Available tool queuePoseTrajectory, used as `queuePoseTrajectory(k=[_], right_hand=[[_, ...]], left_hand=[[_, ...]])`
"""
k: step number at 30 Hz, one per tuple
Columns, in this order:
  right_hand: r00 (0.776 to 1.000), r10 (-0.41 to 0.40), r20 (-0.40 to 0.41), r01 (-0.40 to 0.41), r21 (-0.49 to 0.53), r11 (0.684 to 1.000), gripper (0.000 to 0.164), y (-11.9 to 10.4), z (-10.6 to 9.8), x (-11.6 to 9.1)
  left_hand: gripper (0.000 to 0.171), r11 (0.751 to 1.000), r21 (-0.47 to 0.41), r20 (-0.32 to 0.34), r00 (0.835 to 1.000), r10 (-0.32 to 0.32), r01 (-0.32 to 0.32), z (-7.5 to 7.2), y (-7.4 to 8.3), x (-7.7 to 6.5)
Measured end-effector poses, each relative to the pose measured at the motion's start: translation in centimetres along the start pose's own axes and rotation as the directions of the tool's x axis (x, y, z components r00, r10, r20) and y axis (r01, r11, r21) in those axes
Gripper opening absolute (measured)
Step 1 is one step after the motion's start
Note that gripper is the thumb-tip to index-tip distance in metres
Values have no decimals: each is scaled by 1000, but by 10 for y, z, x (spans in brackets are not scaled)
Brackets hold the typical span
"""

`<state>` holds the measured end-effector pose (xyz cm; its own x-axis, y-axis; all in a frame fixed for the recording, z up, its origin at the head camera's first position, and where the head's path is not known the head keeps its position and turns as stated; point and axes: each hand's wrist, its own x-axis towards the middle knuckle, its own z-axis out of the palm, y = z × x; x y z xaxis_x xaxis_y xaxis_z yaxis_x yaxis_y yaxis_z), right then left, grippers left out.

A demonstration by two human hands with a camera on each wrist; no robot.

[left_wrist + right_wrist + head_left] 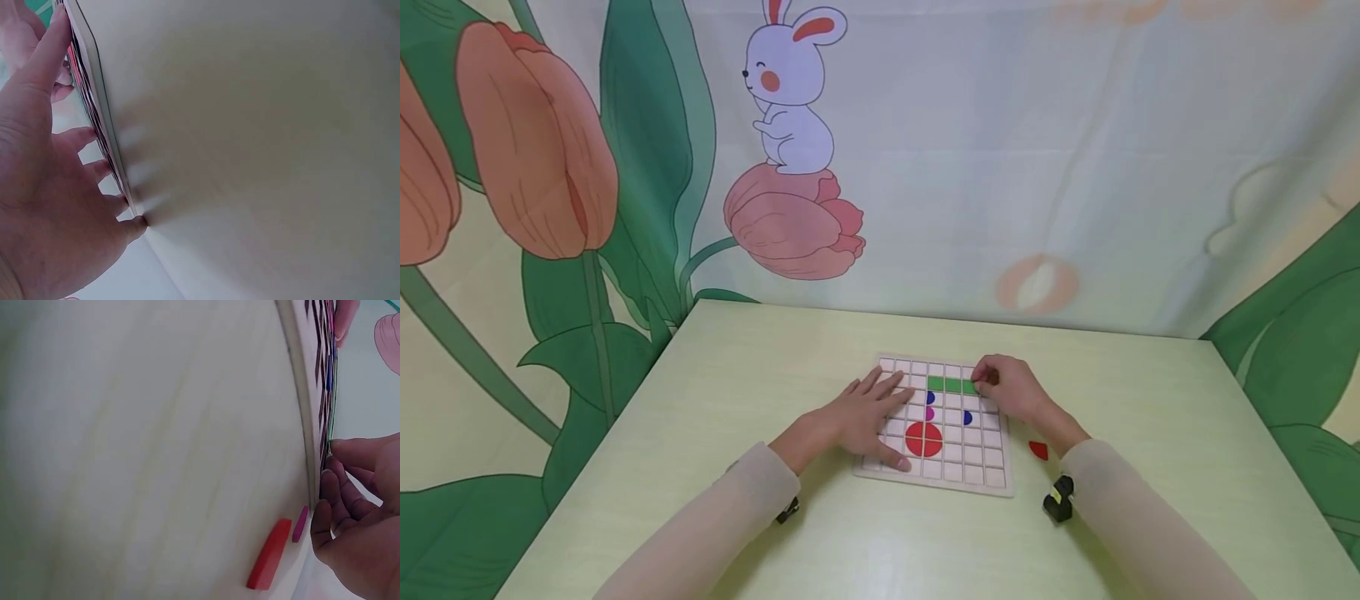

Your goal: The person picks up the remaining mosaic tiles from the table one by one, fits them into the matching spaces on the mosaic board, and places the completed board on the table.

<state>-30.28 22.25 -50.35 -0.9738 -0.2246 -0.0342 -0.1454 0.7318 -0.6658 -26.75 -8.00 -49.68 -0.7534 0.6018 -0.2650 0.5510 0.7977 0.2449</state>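
A pale square board (952, 482), divided into a grid of white cells, lies on the table. My left hand (861, 417) rests over its left side with fingers spread. At the upper right, the thumb and curled fingers of my right hand (1011, 387) pinch the right end of a row of green square pieces (945, 384). Below that row sit two blue half-round pieces, one at the left (931, 397) and one farther right (967, 417), and a small magenta piece (930, 413). Four cells hold red quarter pieces forming a circle (923, 439).
A loose red quarter-round piece (1038, 450) lies on the table right of the board, near my right forearm. The right wrist view also shows a thin magenta piece (300, 524) by the board's edge. A printed curtain (940, 167) hangs behind the table.
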Motion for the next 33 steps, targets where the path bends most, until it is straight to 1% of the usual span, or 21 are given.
queuePoseTrajectory(k=[7,12,16,20,27,31,33], right_hand=[[999,-29,32,32,-91,995,7,-9,-6,-4],[998,-58,3,58,-102,993,10,-11,-17,-12],[998,-70,-8,68,-122,990,11,-1,-27,-23],[999,-53,-1,52,-145,988,10,12,-35,-34],[1000,-21,15,22,-135,991,13,23,-44,-41],[999,1,46,5,-135,991,18,28,-48,-43],[998,-1,64,10,-140,990,19,30,-49,-44]], left_hand=[[124,1000,-2,15,1000,-6,6,-1,0,0],[123,1000,-23,11,1000,-14,15,-5,1,-4],[122,999,-38,11,1000,-8,8,-5,2,-5],[122,999,-41,19,1000,2,-2,-1,3,-2],[123,1000,-13,26,1000,-14,14,1,1,0],[122,1000,-14,28,1000,-9,10,0,1,1],[123,1000,-16,29,1000,-10,11,0,2,0]])
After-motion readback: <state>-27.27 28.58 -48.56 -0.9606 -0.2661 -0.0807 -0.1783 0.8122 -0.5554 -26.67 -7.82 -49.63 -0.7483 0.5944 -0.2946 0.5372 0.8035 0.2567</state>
